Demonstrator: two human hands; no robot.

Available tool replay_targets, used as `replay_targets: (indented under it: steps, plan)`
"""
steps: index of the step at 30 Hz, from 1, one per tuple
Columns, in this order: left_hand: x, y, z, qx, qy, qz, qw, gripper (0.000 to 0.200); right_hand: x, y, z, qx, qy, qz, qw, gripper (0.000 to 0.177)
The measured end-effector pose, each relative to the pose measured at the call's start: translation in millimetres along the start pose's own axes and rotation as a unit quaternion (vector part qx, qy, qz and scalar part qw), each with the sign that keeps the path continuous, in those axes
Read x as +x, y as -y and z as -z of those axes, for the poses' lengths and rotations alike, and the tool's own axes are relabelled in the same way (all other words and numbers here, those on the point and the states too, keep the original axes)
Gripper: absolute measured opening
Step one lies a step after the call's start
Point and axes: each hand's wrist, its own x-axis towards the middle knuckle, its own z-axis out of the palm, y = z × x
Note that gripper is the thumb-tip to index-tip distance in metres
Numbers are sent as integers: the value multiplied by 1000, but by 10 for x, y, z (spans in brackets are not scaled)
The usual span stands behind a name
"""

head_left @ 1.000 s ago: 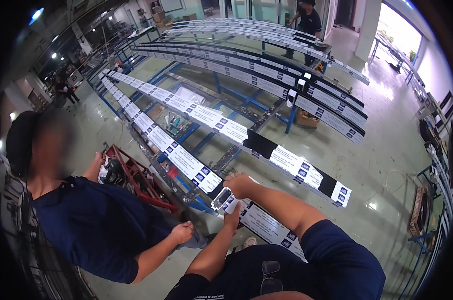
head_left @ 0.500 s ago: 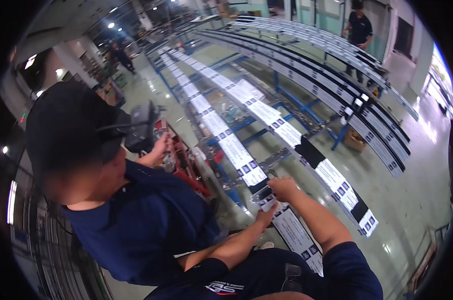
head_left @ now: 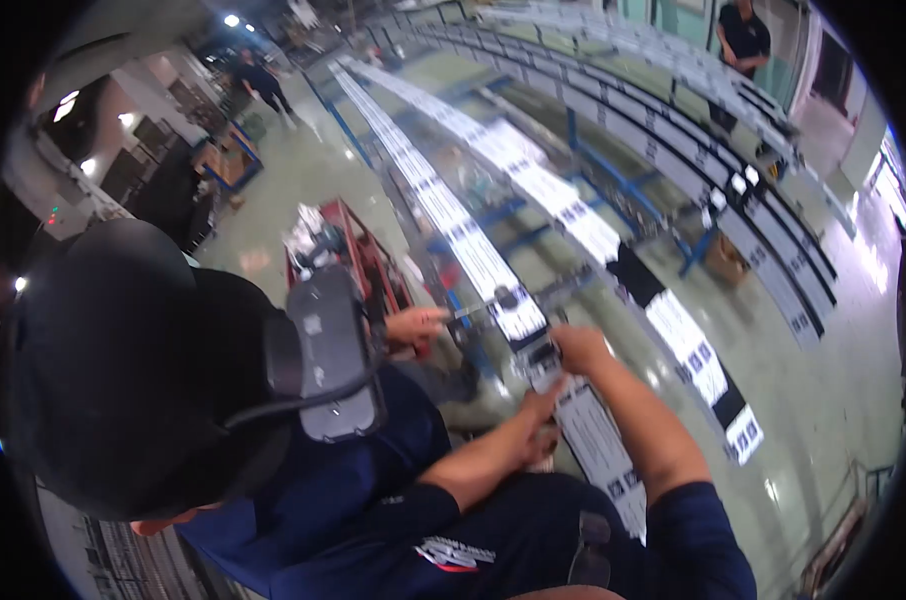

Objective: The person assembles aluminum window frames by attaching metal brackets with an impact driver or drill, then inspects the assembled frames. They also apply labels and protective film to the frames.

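A long profile wrapped in white printed film (head_left: 463,245) runs away from me, with a bare dark and metallic part at its near end. My right hand (head_left: 580,352) is closed on this end from the right. My left hand (head_left: 539,425) grips below it from the left, fingers curled and partly hidden. A film-covered length (head_left: 600,450) continues toward my body below my hands. From the left, a co-worker's hand (head_left: 418,326) holds a thin-handled tool with a dark head (head_left: 506,296) over the profile, just beyond my right hand.
Parallel to it on the right lies a second film-wrapped profile (head_left: 583,225). Several more profiles (head_left: 673,165) rest on blue racks further right. The co-worker's cap (head_left: 123,350) and headset fill the left. A red cart (head_left: 358,250) stands behind; two people are in the background.
The co-worker has leaned nearer and brought the tool over the profile. My hands keep hold at the profile's end, and my view has shifted a little.
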Motion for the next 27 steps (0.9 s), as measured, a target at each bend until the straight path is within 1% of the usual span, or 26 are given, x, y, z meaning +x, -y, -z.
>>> replay_targets:
  steps: [1, 2, 3, 4, 5, 6, 7, 8, 10, 11, 13, 15, 17, 21, 23, 25, 27]
  plan:
    - [-452, 155, -103, 3, 12, 33, 999, 56, 8, -41, -122, -5, -68, 26, 997, 39]
    - [-552, -383, -9, -58, 26, 60, 996, 55, 20, 21, 5, 1, 2, -3, 1000, 46]
    - [-700, -808, 17, -117, 36, 97, 988, 54, 32, -48, -94, 18, -22, 2, 1000, 41]
    - [-926, -1104, 119, -175, 38, 139, 974, 53, -77, -46, -48, 35, -42, 19, 998, 41]
    - [-1463, -1103, -7, -230, 31, 178, 956, 52, -245, -54, -26, 99, -124, 51, 986, 48]
    - [-946, -491, -111, -246, -10, 85, 965, 46, -351, -57, 18, 73, -103, -16, 992, 61]
    - [-909, -729, -70, -239, 61, 54, 968, 40, -429, -121, 6, 85, -100, -47, 990, 74]
    - [-498, -441, 3, -177, 77, 38, 980, 43, -590, -159, 8, 87, -87, -57, 991, 74]
    - [-421, -391, 5, -164, 59, 30, 984, 46, -920, -228, 17, 145, -153, -132, 969, 79]
    - [-434, -379, 19, -163, 60, 38, 984, 46, -1121, -254, -51, 147, -147, -137, 969, 79]
    - [-427, -393, 10, -154, 41, 22, 987, 49, -1608, -318, -172, 157, -179, -195, 951, 78]
    - [-389, -340, 9, -149, 40, 19, 988, 52, -2055, -287, -271, 159, -159, -254, 941, 75]
    - [-321, -252, -2, -146, 25, 13, 989, 60, -2419, -187, -375, 179, -197, -275, 924, 64]
    - [-478, -395, 17, -115, 29, -4, 993, 64, -2861, -58, -517, 179, -193, -317, 911, 60]
    - [-493, -437, 32, -106, 46, 31, 993, 67, -3001, -50, -625, 166, -197, -324, 910, 59]
    - [-446, -409, 48, -94, 51, 26, 994, 69, -3115, -77, -720, 154, -204, -327, 910, 58]
    - [-384, -377, 69, -80, 53, 23, 995, 71, -3218, -76, -762, 162, -221, -329, 904, 54]
